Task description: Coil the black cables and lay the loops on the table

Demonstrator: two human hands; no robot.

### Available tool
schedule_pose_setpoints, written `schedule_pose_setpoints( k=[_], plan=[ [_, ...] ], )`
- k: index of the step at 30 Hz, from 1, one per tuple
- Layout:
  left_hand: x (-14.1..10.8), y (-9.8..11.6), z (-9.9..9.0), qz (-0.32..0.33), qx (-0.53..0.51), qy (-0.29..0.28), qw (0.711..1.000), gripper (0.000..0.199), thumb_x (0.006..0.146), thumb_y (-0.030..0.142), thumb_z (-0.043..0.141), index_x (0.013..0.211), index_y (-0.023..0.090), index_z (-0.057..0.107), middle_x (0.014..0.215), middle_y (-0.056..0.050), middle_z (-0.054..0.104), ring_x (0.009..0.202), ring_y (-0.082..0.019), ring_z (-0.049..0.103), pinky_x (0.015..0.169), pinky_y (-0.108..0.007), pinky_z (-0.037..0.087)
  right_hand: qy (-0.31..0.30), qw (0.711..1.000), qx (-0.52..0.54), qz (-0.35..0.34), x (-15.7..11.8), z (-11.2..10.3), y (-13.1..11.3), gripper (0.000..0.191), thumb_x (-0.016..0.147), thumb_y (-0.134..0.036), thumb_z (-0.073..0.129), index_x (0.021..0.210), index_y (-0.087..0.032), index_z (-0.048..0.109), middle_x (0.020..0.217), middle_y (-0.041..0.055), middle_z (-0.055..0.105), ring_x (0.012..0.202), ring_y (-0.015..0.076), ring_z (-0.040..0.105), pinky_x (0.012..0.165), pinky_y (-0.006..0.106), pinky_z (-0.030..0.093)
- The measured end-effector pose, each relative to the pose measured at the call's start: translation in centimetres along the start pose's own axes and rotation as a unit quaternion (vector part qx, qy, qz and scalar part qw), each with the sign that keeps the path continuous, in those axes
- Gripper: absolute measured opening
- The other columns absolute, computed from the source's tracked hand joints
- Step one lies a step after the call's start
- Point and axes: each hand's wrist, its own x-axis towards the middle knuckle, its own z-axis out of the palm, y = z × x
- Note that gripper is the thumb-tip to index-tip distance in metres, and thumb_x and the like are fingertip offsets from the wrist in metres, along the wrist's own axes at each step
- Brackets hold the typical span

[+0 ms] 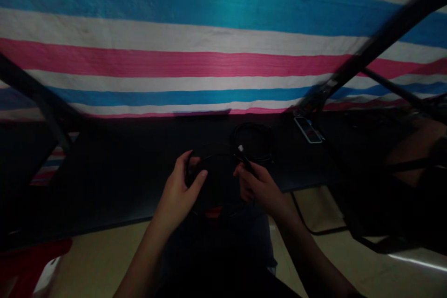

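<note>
A thin black cable (220, 154) runs in a loop between my two hands above the dark bench. My left hand (179, 191) is loosely curled around one side of this loop, its thumb apart from the fingers. Pinched in my right hand (256, 184) is the cable's end, with a small white tip (240, 148) pointing up and away from me. Just beyond my right hand lies a coil of black cable (268, 142). Dim light hides much of the cable's lower run and whether it joins the coil.
The black bench top (115, 167) spans the view below a striped sheet (209, 63). A phone (308, 130) lies at the right, by a dark slanted post (366, 56). Another person's arm (415, 153) is at far right. A red object (21, 265) stands at lower left.
</note>
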Motion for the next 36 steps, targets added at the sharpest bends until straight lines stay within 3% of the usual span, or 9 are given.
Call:
schedule_pose_setpoints(
  k=[3, 5, 9, 14, 19, 22, 27, 32, 36],
  plan=[
    [-0.3, 1.3, 1.2, 0.135, 0.164, 0.027, 0.977, 0.068, 0.085, 0.038, 0.071, 0.145, 0.026, 0.044, 0.166, -0.014, 0.028, 0.154, -0.037, 0.021, 0.118, -0.06, 0.03, -0.061, 0.989, -0.136, -0.021, 0.5, -0.4, -0.5, 0.026, 0.092, -0.045, 0.062, 0.089, -0.019, 0.063, 0.059, -0.0068, 0.05, 0.048, 0.0097, 0.046, 0.048, 0.023, 0.04],
    [-0.6, 2.2, 1.7, 0.203, 0.244, -0.028, 0.948, 0.061, 0.088, 0.035, 0.069, 0.144, 0.027, 0.046, 0.168, -0.012, 0.022, 0.156, -0.037, 0.011, 0.117, -0.064, 0.027, -0.11, 0.97, -0.213, -0.05, 0.7, -0.4, -0.8, 0.018, 0.092, -0.035, 0.061, 0.091, -0.018, 0.067, 0.077, 0.0007, 0.066, 0.069, 0.0152, 0.06, 0.066, 0.029, 0.049],
    [-0.5, 3.2, 1.8, 0.245, 0.255, -0.2, 0.914, 0.042, 0.099, 0.032, 0.055, 0.14, 0.024, 0.052, 0.153, -0.01, 0.051, 0.148, -0.029, 0.036, 0.115, -0.051, 0.037, -0.189, 0.938, -0.28, -0.075, 1.0, -0.4, -1.4, 0.02, 0.089, -0.017, 0.055, 0.102, -0.017, 0.07, 0.102, 0.0067, 0.073, 0.095, 0.021, 0.065, 0.086, 0.035, 0.051],
    [-0.1, 2.9, 1.9, 0.195, 0.279, -0.26, 0.904, 0.03, 0.092, 0.048, 0.064, 0.102, 0.019, 0.068, 0.104, -0.008, 0.073, 0.123, -0.035, 0.056, 0.1, -0.048, 0.045, -0.276, 0.894, -0.351, -0.037, 1.0, -1.2, -2.3, 0.013, 0.09, -0.021, 0.06, 0.085, -0.014, 0.07, 0.082, 0.0013, 0.07, 0.073, 0.0137, 0.059, 0.064, 0.025, 0.044],
    [-0.4, 2.6, 2.5, 0.09, 0.221, -0.339, 0.91, 0.017, 0.084, 0.035, 0.07, 0.087, 0.021, 0.063, 0.08, 0.0, 0.069, 0.07, -0.018, 0.063, 0.058, -0.026, 0.036, -0.388, 0.893, -0.215, 0.081, 1.0, -2.6, -2.7, 0.042, 0.089, -0.055, 0.067, 0.078, -0.015, 0.063, 0.055, -0.0082, 0.048, 0.047, 0.0061, 0.042, 0.044, 0.018, 0.03],
    [0.1, 2.8, 0.8, 0.086, 0.155, -0.286, 0.942, 0.014, 0.085, 0.022, 0.058, 0.072, 0.02, 0.06, 0.066, 0.003, 0.06, 0.062, -0.014, 0.056, 0.056, -0.024, 0.033, -0.4, 0.909, -0.069, 0.089, 0.7, -3.1, -3.0, 0.053, 0.08, -0.064, 0.073, 0.092, -0.014, 0.065, 0.056, -0.009, 0.051, 0.043, 0.0056, 0.044, 0.041, 0.017, 0.034],
    [1.1, 2.4, -2.8, 0.029, -0.047, -0.04, 0.998, 0.03, 0.088, 0.033, 0.062, 0.062, 0.021, 0.053, 0.049, 0.006, 0.047, 0.043, -0.01, 0.041, 0.046, -0.023, 0.031, -0.347, 0.936, 0.055, 0.006, 0.2, -2.9, -1.8, 0.037, 0.077, -0.04, 0.085, 0.096, -0.014, 0.067, 0.065, -0.0055, 0.062, 0.05, 0.0063, 0.054, 0.048, 0.018, 0.042],
    [-0.1, 1.2, -0.7, -0.1, -0.349, 0.116, 0.924, 0.041, 0.086, 0.042, 0.071, 0.063, 0.021, 0.045, 0.047, 0.012, 0.031, 0.035, -0.005, 0.024, 0.041, -0.022, 0.033, -0.17, 0.971, 0.164, -0.034, -0.4, 1.0, 2.7, 0.032, 0.087, -0.046, 0.074, 0.081, -0.018, 0.061, 0.072, 0.0, 0.066, 0.066, 0.0127, 0.062, 0.068, 0.028, 0.049],
    [-1.3, -0.6, 3.2, -0.202, -0.422, 0.175, 0.866, 0.044, 0.074, 0.048, 0.083, 0.067, 0.02, 0.051, 0.055, 0.009, 0.043, 0.044, -0.007, 0.041, 0.049, -0.022, 0.044, -0.033, 0.93, 0.366, -0.019, -0.1, 3.0, 3.6, 0.037, 0.087, -0.048, 0.074, 0.073, -0.019, 0.056, 0.055, -0.0098, 0.04, 0.047, 0.0065, 0.04, 0.059, 0.025, 0.046]
  ],
)
